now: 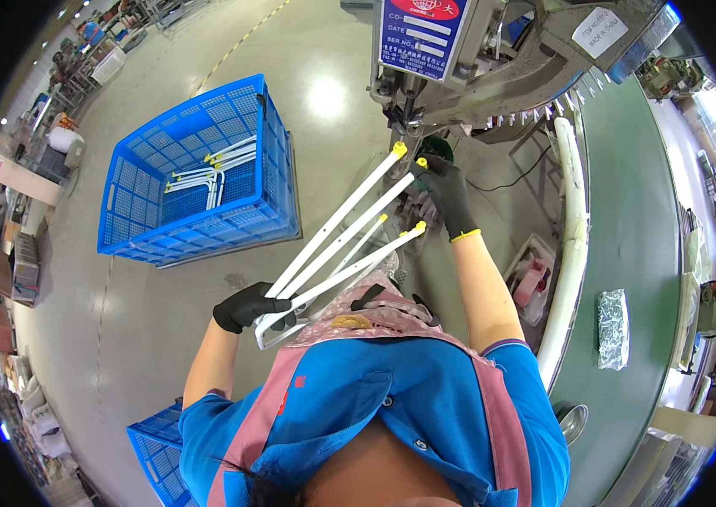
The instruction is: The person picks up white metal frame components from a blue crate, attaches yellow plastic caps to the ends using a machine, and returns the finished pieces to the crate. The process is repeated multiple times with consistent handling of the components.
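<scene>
Our left hand [245, 307], black-gloved, wraps its fingers around the near end of a white metal frame [337, 249]. Our right hand [445, 193], also gloved, curls on the frame's far, yellow-capped tips under the grey machine [493, 63]; we cannot make out its fingertips there. The frame's lower end is partly hidden behind our apron. More frames lie in the blue crate [197, 169].

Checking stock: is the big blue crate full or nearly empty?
Nearly empty: the blue crate holds only a few white rods; its mesh floor shows.
</scene>
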A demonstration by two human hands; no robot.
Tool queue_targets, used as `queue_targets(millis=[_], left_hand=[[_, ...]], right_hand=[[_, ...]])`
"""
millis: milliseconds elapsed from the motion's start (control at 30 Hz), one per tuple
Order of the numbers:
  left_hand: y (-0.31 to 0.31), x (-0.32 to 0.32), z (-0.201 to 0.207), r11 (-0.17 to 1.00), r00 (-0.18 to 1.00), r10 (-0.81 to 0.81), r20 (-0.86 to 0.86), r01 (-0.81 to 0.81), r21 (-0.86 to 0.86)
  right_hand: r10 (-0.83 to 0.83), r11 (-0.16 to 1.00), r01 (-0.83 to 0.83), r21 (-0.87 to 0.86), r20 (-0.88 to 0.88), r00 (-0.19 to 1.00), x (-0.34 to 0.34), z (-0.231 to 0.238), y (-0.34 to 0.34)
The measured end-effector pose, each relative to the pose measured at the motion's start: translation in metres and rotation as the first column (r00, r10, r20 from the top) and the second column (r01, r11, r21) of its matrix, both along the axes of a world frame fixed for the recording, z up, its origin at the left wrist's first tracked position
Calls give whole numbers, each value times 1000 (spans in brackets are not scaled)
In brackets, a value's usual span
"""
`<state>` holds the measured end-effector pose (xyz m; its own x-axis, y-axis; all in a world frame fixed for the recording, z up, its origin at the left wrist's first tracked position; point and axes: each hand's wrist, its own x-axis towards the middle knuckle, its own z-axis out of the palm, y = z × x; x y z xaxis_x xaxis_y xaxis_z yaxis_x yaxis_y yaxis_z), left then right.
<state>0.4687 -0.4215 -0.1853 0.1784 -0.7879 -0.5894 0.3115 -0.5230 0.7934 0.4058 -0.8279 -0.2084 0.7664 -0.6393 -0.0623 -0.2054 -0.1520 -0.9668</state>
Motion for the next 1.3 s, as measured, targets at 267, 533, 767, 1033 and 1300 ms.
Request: queue_targets(millis=[267,533,767,1033,1300], left_hand=[[-7,-25,19,998,996,67,66,-67,-14],[-4,-44,45,983,971,184,150,-182,-31],[1,-47,28,971,958,233,166,-240,23],[-3,-45,15,979,957,204,207,-206,-13],[-2,-49,16,975,961,216,172,-220,8]], right_hand=[[29,1000,-28,-14,119,992,1,6,-3],[78,986,-127,107,376,923,27,24,2],[109,984,-154,84,396,912,40,25,8],[132,989,-147,11,370,919,44,17,3],[221,974,-205,-102,186,958,59,18,-7]])
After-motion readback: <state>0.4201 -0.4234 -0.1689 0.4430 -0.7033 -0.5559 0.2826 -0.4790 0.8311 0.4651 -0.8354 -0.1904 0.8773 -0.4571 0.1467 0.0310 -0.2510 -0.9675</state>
